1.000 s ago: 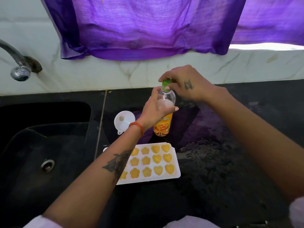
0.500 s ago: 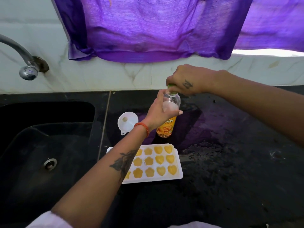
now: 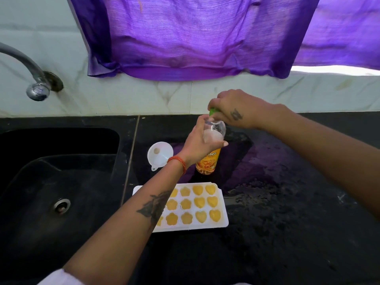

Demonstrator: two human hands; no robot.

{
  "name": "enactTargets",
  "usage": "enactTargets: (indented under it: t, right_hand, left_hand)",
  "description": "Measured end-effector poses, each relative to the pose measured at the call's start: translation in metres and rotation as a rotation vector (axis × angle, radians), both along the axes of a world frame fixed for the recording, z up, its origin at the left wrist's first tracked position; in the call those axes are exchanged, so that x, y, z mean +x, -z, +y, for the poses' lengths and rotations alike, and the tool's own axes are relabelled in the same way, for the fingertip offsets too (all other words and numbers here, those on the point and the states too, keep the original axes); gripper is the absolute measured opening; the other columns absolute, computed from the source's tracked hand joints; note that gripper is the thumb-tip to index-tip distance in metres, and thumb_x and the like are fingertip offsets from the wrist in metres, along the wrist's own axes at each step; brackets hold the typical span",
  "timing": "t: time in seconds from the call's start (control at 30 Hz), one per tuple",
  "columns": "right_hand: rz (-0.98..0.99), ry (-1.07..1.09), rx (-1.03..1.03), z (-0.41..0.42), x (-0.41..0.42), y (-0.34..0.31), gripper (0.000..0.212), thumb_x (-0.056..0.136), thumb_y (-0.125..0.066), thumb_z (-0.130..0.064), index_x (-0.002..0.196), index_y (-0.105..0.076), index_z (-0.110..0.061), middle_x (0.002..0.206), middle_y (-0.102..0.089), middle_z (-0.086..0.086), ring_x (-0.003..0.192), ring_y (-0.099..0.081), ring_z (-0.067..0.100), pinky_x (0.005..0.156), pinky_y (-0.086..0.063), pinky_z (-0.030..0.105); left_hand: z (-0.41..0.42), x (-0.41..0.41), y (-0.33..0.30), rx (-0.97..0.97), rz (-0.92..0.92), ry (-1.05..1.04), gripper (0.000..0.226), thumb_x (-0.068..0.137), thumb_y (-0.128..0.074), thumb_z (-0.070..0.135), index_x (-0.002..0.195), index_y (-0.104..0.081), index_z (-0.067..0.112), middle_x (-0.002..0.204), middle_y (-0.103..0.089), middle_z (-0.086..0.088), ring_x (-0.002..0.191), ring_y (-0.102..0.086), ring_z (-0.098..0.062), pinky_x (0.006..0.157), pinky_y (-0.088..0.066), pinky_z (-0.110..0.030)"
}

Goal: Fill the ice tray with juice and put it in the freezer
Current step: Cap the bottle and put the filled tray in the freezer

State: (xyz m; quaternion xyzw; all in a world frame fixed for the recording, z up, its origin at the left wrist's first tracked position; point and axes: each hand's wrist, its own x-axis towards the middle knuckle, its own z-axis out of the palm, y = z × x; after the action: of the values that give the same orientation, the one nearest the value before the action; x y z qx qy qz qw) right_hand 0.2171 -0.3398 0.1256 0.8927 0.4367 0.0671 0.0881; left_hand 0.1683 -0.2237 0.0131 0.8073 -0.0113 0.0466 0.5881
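A white ice tray lies on the black counter, its flower and heart cells full of yellow juice; my left forearm covers its left end. Behind it a small juice bottle stands upright, nearly empty, with an orange label. My left hand is wrapped around the bottle's clear upper part. My right hand pinches the green cap on top of the bottle.
A white funnel lies on the counter left of the bottle. A black sink with a drain fills the left side, a metal tap above it. Wet patches spread right of the tray. A purple cloth hangs on the wall.
My right hand has turned on the green cap, its wrist swinging round to the right. My left hand keeps its hold on the bottle. The view has shifted slightly.
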Motion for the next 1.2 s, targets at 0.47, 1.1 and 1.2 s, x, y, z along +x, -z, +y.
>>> enactTargets:
  t: [0.47,1.1,1.2]
  right_hand:
    - [-0.006,-0.010,0.103,-0.010,0.004,0.015,0.037,0.097,-0.041,-0.035,0.118,-0.052,-0.007,0.105,-0.058,0.014,0.091,-0.057,0.029,0.075,-0.042,0.032]
    - [-0.091,0.283,0.320,-0.003,-0.003,0.031,0.048,0.095,-0.038,-0.048,0.102,-0.057,-0.005,0.083,-0.059,0.010,0.070,-0.049,0.022,0.063,-0.034,0.030]
    - [0.214,0.188,0.327,-0.011,0.005,0.016,0.039,0.090,-0.054,-0.040,0.119,-0.056,-0.014,0.103,-0.063,0.011,0.090,-0.055,0.024,0.074,-0.035,0.027]
  left_hand:
    - [0.000,0.002,0.001,-0.001,0.003,0.028,0.078,0.072,-0.079,0.021,0.132,-0.030,0.022,0.130,-0.048,-0.011,0.117,-0.051,-0.027,0.097,-0.049,-0.046]
    - [-0.009,0.005,0.013,0.069,-0.109,-0.038,0.083,0.068,-0.081,0.033,0.133,-0.029,0.028,0.126,-0.048,0.002,0.112,-0.049,-0.014,0.080,-0.046,-0.018]
    - [0.005,0.006,0.011,-0.037,-0.021,0.062,0.087,0.069,-0.081,0.023,0.137,-0.027,0.026,0.137,-0.040,-0.007,0.122,-0.048,-0.023,0.096,-0.050,-0.040]
